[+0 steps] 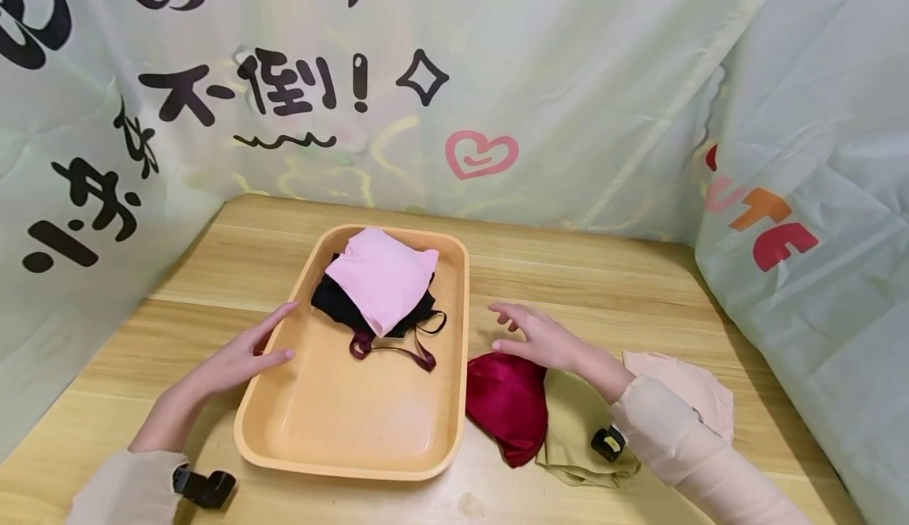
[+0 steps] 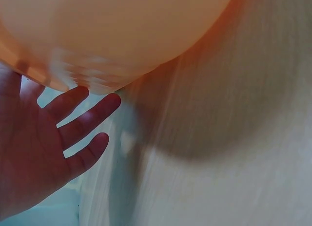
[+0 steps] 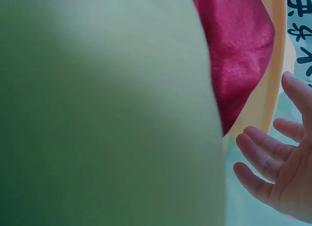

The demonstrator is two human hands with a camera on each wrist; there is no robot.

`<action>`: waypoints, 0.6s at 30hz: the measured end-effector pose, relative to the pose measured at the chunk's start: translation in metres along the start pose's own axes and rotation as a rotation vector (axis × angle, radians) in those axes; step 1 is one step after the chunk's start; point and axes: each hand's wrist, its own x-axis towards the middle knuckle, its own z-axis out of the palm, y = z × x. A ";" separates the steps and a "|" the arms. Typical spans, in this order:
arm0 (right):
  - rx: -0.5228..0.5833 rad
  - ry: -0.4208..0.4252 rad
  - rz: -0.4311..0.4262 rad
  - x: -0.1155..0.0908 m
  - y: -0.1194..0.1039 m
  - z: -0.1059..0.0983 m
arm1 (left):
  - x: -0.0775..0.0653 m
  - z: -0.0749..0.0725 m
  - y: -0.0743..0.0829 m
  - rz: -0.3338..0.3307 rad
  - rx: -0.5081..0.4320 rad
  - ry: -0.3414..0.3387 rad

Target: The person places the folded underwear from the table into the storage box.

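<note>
While the left hand (image 1: 245,351) lies with straight, relaxed fingers against the left rim of the orange tray (image 1: 355,446), gripping nothing, the right hand (image 1: 540,339) hovers open just beside the tray's right rim, its fingers spread and loose above the wooden table (image 1: 639,288). Inside the tray, toward its far end, a folded pink cloth (image 1: 383,276) sits on top of a black garment (image 1: 337,308), and dark red straps (image 1: 398,350) trail out from under them onto the tray floor. Right of the tray, touching its outer wall, a crimson satin cloth (image 1: 506,403) lies on the table directly under the right wrist; an olive-green cloth (image 1: 578,430) lies against it on the right, partly under the forearm, and a pale peach cloth (image 1: 692,391) lies beyond the sleeve. From the left wrist view the left hand (image 2: 44,143) shows its palm with fingers (image 2: 92,116) extended and parted, their tips at the tray's rounded underside (image 2: 122,31). From the right wrist view the right hand (image 3: 280,172) is seen with fingers (image 3: 261,150) slightly bent and holding nothing, next to the tray's edge (image 3: 270,89), with the crimson cloth (image 3: 239,55) and the blurred green cloth (image 3: 107,114) close to the lens. Printed fabric sheets (image 1: 497,75) hang behind the table
</note>
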 end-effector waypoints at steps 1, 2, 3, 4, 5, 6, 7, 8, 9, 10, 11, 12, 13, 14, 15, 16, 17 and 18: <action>-0.007 -0.011 0.004 -0.002 0.000 0.001 | 0.000 0.000 0.000 0.004 0.000 -0.002; -0.016 -0.022 0.006 -0.003 0.001 0.002 | 0.000 0.000 0.000 0.005 -0.001 0.000; -0.024 -0.033 0.010 -0.005 0.001 0.003 | 0.000 0.000 0.001 0.007 -0.008 -0.003; -0.025 -0.045 0.013 -0.007 0.001 0.003 | 0.000 0.000 0.001 0.008 -0.015 -0.005; -0.030 -0.056 0.016 -0.009 0.001 0.004 | 0.000 -0.001 0.001 0.009 -0.021 -0.007; -0.028 -0.067 0.020 -0.011 0.001 0.004 | -0.001 -0.001 0.002 0.011 -0.030 -0.010; -0.031 -0.079 0.020 -0.013 0.001 0.005 | -0.001 -0.001 0.002 0.012 -0.035 -0.013; -0.033 -0.087 0.023 -0.014 0.001 0.005 | 0.000 -0.001 0.002 0.007 -0.042 -0.012; -0.037 -0.094 0.027 -0.016 0.000 0.005 | 0.000 -0.001 0.002 0.007 -0.050 -0.017; -0.047 -0.099 0.025 -0.018 0.000 0.006 | 0.000 -0.001 0.002 0.006 -0.055 -0.018; -0.056 -0.105 0.028 -0.020 0.000 0.006 | 0.000 -0.001 0.002 0.006 -0.058 -0.020; -0.062 -0.111 0.032 -0.022 0.000 0.006 | 0.000 -0.001 0.002 0.005 -0.059 -0.020; -0.069 -0.117 0.036 -0.024 -0.001 0.006 | 0.000 -0.001 0.002 0.003 -0.056 -0.018; -0.075 -0.124 0.040 -0.025 -0.001 0.007 | 0.000 -0.001 0.002 0.003 -0.053 -0.017; -0.083 -0.133 0.043 -0.027 -0.002 0.007 | 0.000 -0.001 0.001 0.003 -0.051 -0.017; -0.091 -0.141 0.043 -0.028 -0.002 0.007 | 0.000 0.000 0.002 0.004 -0.050 -0.018; -0.094 -0.151 0.050 -0.030 -0.003 0.008 | -0.001 0.000 0.002 0.005 -0.043 -0.017; -0.100 -0.161 0.058 -0.032 -0.004 0.008 | -0.001 0.000 0.001 0.002 -0.040 -0.015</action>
